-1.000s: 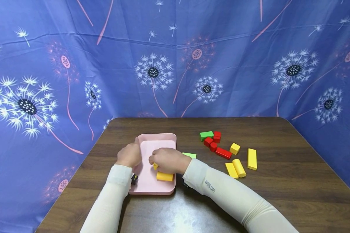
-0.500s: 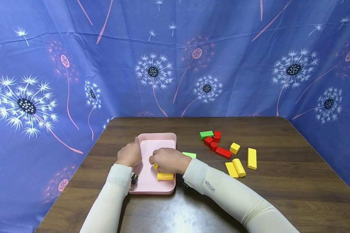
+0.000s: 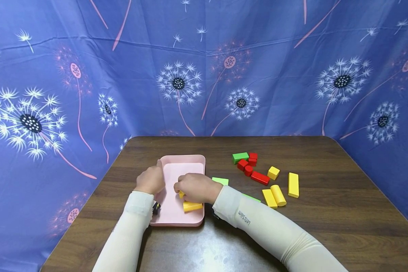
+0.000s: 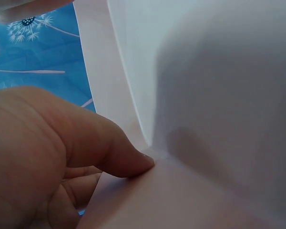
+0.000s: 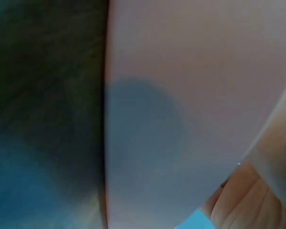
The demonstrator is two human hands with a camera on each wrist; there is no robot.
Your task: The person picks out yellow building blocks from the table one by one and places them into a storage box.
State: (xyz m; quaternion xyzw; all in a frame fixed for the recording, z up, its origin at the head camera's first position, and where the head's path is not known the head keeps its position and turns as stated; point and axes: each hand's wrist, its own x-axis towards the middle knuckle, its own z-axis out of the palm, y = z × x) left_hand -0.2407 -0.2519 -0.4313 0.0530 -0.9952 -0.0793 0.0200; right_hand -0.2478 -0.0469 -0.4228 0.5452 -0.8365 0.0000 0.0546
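The left hand (image 3: 151,180) gripped the left wall of the pink tray (image 3: 176,223), its thumb (image 4: 117,150) pressed against the inner face while other fingers lay outside. The right hand (image 3: 196,187) reached over the tray's right side with fingers bent, and it seemed to pinch a small yellow block (image 3: 181,194), though the knuckles covered most of that piece and the right wrist view was mainly blurred tray wall. Just beside it, nearer the person, a longer yellow piece (image 3: 192,206) lay inside the tray, partly under the hand.

Right of the tray, a light green block (image 3: 221,181) showed beyond the right wrist, and another green piece (image 3: 251,197) peeped out from behind the white sleeve (image 3: 268,234) (only a sliver of it). Farther back on the brown table (image 3: 326,226) stood a loose cluster: a green block (image 3: 240,158), two red cubes (image 3: 243,164), a red cylinder (image 3: 248,171) and a red bar (image 3: 260,178). To their right were a yellow cube (image 3: 273,173), a yellow bar (image 3: 293,185), and a yellow cylinder (image 3: 278,195) next to a flat yellow block (image 3: 269,198). Behind everything hung a blue dandelion-print cloth (image 3: 129,75).
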